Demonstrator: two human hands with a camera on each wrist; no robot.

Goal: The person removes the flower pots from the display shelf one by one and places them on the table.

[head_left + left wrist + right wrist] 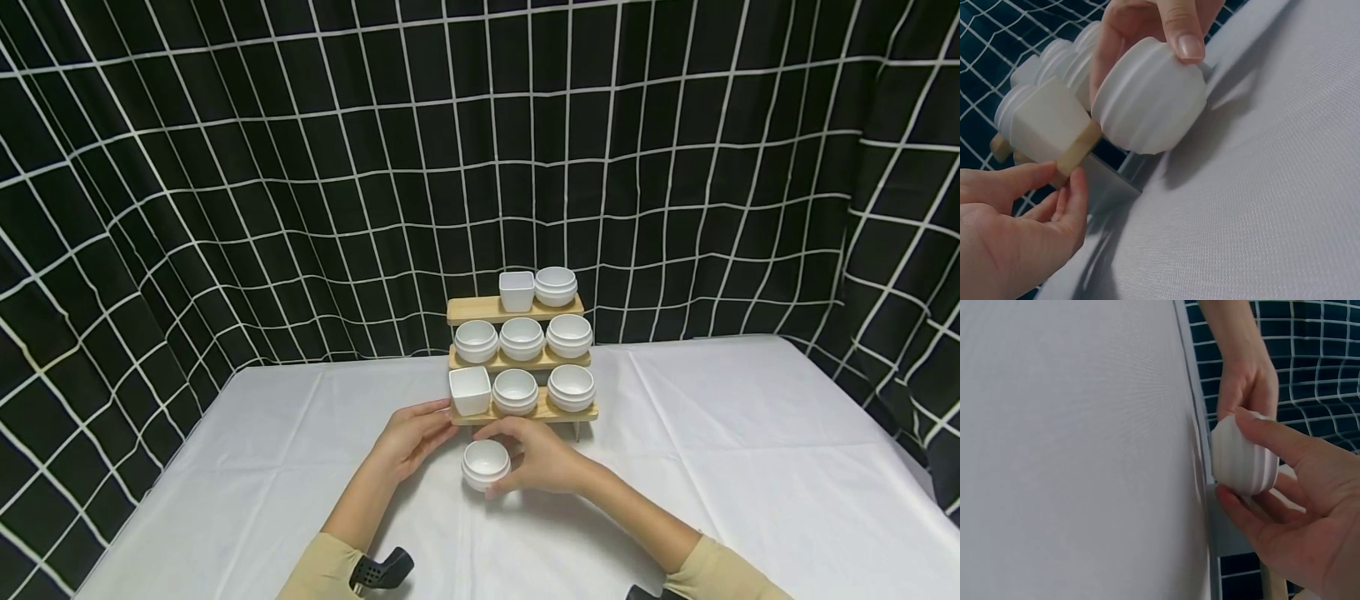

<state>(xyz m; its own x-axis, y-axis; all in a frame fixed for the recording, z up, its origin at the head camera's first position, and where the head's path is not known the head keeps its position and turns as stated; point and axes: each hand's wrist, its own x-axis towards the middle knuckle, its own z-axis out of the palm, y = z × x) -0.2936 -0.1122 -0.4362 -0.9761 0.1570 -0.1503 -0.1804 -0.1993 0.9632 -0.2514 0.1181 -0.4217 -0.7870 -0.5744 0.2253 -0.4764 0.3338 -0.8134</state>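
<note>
My right hand (543, 457) grips a small round white bowl (486, 465) by its sides, thumb at the near side. The bowl is upright, in front of a three-tier wooden stand (478, 311). In the left wrist view its ribbed outer wall (1150, 100) shows above the cloth. My left hand (414, 437) pinches the left end of the lowest board (1079, 150) between thumb and fingers. Right above that hand, a square white cup (470, 392) sits on the board. Two round bowls, one in the middle (515, 392) and one at the right (572, 388), share this tier.
Three round bowls (522, 339) line the middle tier. On the top tier stand a square cup (517, 292) and a round bowl (556, 287), toward the right. A white cloth (712, 433) covers the table, and a black curtain with white grid lines (360, 183) hangs behind.
</note>
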